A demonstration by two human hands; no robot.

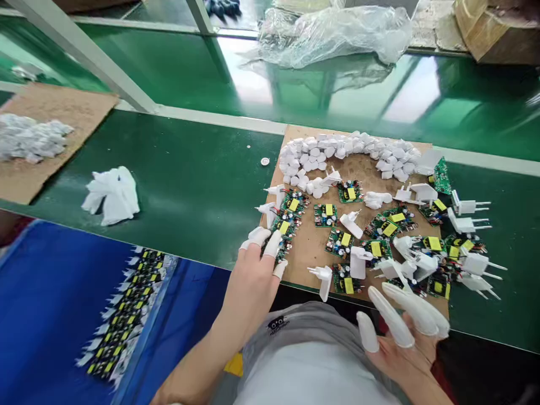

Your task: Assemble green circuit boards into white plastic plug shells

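Take the near cardboard sheet [310, 239] as the dial, with twelve o'clock at its far edge. The person's left hand [255, 261] is at about eight o'clock, fingers in white covers [272, 244] curled over the near end of a row of circuit boards [284, 227], each with a yellow block on top. From where I stand I can't tell whether those fingers are pinched on a board or just resting there. Two white plug housings [267, 212] stick out on the outer side of that row, at nine o'clock.

The right hand [399, 337] lies at five o'clock, palm up, with its covered fingers spread apart and nothing between them. Its fingertips are near a jumble of loose boards [387, 228] and white housings [358, 263] that stretches from four to six o'clock (some prongs at the right edge jut out over the green bench [202, 180]).

Small white caps [314, 160] form an arc from ten round to one o'clock. Well off at nine o'clock is a crumpled white heap [113, 194]. Down towards eight, a packed line of yellow-topped boards [126, 309] rests on something blue [46, 309]. Clear plastic [337, 34] lies beyond twelve.
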